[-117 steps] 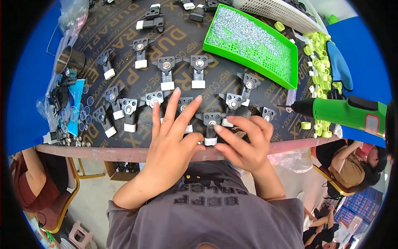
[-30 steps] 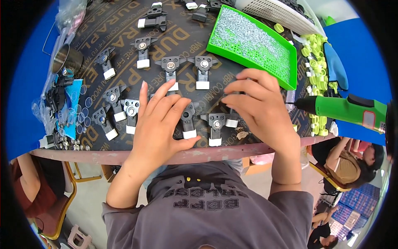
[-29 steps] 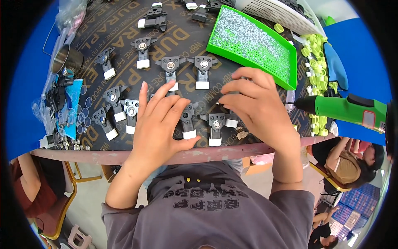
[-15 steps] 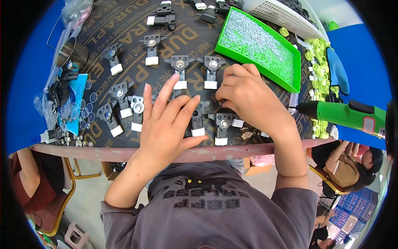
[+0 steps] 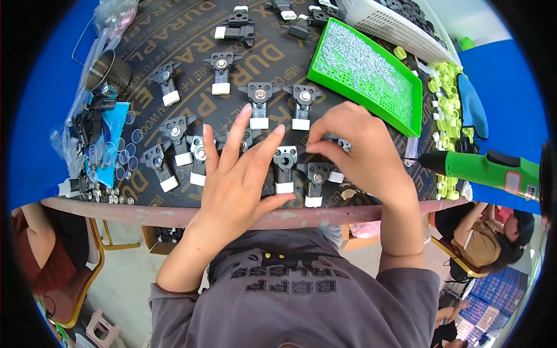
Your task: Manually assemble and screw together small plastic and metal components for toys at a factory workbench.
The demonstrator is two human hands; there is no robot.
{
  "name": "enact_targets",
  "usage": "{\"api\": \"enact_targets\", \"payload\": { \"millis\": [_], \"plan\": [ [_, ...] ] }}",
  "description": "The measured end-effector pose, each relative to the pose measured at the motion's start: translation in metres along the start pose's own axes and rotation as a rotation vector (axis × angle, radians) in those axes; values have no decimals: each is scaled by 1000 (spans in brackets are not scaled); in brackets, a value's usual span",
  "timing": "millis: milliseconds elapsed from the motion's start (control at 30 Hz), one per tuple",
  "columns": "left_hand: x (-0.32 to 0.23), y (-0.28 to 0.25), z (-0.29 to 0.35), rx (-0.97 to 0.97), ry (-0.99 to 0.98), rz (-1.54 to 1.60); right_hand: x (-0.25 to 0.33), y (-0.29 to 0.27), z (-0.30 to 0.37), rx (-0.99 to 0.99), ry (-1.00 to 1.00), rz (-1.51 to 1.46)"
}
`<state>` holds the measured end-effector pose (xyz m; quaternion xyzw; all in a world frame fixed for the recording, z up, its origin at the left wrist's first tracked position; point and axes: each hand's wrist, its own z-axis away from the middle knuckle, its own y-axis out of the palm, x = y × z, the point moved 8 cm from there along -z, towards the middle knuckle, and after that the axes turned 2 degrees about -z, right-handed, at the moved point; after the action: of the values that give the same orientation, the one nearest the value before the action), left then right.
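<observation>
My left hand (image 5: pixel 239 177) is spread open, palm down, over black plastic fittings with white ends; one fitting (image 5: pixel 245 139) is partly hidden behind its fingers. Thumb and fingers of my right hand (image 5: pixel 362 153) are pinched together; whatever they may hold is too small or hidden to make out. Between the hands lies a fitting with a dark hole in its round middle (image 5: pixel 285 169). Right of it, near the table edge, sits another black fitting (image 5: pixel 317 181). A further fitting is mostly covered by my right hand, its white end (image 5: pixel 336 177) showing.
A green tray of small metal screws (image 5: pixel 371 75) stands at the back right, beside a white basket (image 5: pixel 394 26). On the right are a green power screwdriver (image 5: pixel 487 165) and yellow-green rings (image 5: pixel 447 110). Clear rings (image 5: pixel 123 156) and a metal cup (image 5: pixel 107 71) lie left.
My right hand has shifted slightly right, its fingers straighter in the pinch, and more of the fitting between the hands shows. My left hand stays spread. The whole view has moved a little.
</observation>
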<state>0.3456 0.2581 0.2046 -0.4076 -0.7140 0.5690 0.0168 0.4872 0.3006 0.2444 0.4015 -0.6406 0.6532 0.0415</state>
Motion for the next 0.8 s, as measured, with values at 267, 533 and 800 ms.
{"api": "enact_targets", "payload": {
  "millis": [267, 533, 800],
  "plan": [
    [3, 1, 0, -7, -2, 11, 15, 28, 3, -11, -109, -47],
    [7, 5, 0, 32, -15, 11, 6, 29, 10, -114, -46, -84],
    [0, -1, 4, 43, 52, 99, 53, -22, 44, -432, -212, 20]
  ]
}}
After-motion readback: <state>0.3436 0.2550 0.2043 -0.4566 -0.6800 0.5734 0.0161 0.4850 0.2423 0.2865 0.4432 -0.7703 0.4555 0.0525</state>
